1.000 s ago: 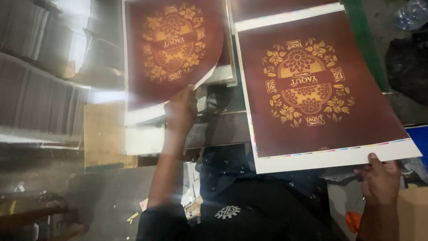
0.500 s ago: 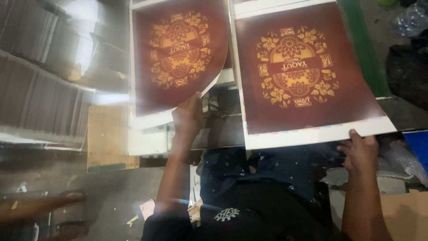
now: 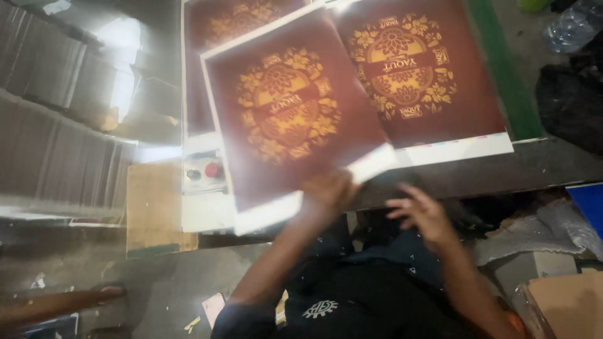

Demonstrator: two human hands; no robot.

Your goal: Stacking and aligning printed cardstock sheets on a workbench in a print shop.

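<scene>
Looking at the head view, the only one: left hand [image 3: 328, 191] pinches the lower white margin of a printed sheet [image 3: 295, 119], dark maroon with a gold floral ornament in the middle. Fingers are closed on the sheet edge, thumb side blurred, so exact finger placement is unclear. The sheet sits tilted, lifted off the surface at its near edge, and overlaps the left part of a second sheet [image 3: 427, 75] of the same print.

That second sheet lies flat on the work surface, white margin toward the person, with a green strip [image 3: 502, 69] running just beside its right edge. A third sheet [image 3: 207, 37] of the same print shows behind the held one at the upper left, mostly covered.

Right hand [image 3: 422, 210] is free, fingers spread and slightly curled, holding nothing. It hovers below the near edge of the flat sheet, near the left hand but not touching it. Motion blur on both hands.

Under the held sheet, at left: a pale panel with a red button [image 3: 212, 169] and a dark one beside it. A brown board [image 3: 154, 207] lies left of that. Grey stacks [image 3: 56, 150] fill the far left. A clear plastic bottle [image 3: 575, 25] lies at the top right, and a cardboard box [image 3: 565, 304] sits at the bottom right.
</scene>
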